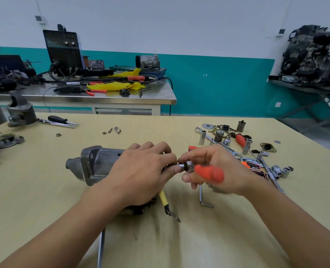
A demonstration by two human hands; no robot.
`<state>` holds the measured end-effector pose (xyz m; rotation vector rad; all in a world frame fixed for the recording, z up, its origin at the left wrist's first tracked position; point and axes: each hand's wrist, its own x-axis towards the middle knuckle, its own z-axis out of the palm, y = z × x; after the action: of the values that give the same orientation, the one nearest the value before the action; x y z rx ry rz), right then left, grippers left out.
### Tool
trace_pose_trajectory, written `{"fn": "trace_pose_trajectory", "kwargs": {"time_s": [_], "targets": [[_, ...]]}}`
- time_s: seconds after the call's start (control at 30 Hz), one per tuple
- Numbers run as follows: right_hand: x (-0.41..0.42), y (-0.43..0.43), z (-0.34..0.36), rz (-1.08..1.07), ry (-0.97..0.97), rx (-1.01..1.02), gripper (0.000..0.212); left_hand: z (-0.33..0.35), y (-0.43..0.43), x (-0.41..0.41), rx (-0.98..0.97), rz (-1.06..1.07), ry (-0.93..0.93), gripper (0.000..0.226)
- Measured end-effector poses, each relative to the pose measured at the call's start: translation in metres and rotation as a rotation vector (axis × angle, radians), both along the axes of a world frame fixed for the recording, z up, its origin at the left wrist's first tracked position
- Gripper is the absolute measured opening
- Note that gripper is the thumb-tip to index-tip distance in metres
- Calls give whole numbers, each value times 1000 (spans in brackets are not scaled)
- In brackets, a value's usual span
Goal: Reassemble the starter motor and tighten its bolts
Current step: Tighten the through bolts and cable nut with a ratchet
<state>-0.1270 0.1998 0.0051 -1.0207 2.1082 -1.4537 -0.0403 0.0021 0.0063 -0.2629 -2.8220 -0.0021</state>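
Beside starter motor (pixel 96 163), right hand (pixel 231 171) holds orange driver (pixel 208 173) (package (pixel 254 165) lettering blurred).

Auto repair workshop, welding machine (pixel 64 50) on steel bench (pixel 102 97), engine block (pixel 313 57), scattered sockets (pixel 247 146)

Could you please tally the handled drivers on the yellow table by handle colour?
Orange handle: 2 (the held driver in the right hand, at the starter motor that the left hand grips; the loose driver among the sockets).
Black handle: 1 (the black driver).
Total: 3.
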Motion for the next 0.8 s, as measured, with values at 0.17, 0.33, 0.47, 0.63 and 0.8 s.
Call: {"fn": "trace_pose_trajectory", "kwargs": {"time_s": [0.17, 0.33, 0.47, 0.63, 0.8], "targets": [[3, -6, 0, -18, -208, 72, 46, 1, -2, 0, 16, -17, -18, 44], [1, -4, 0, -5, -223, 59, 39, 2, 0, 1, -6, -5, -27, 51], [0, -2, -1, 3, -42, -23, 30, 1, 1, 1, -16, 7, -22, 54], [2, -4, 0, -8, -56, 47, 37, 2, 1, 1, 9, 6, -13, 49], [3, -7, -3, -7, -196, 73, 42, 3, 1, 2, 29, -8, -24, 50]]}}
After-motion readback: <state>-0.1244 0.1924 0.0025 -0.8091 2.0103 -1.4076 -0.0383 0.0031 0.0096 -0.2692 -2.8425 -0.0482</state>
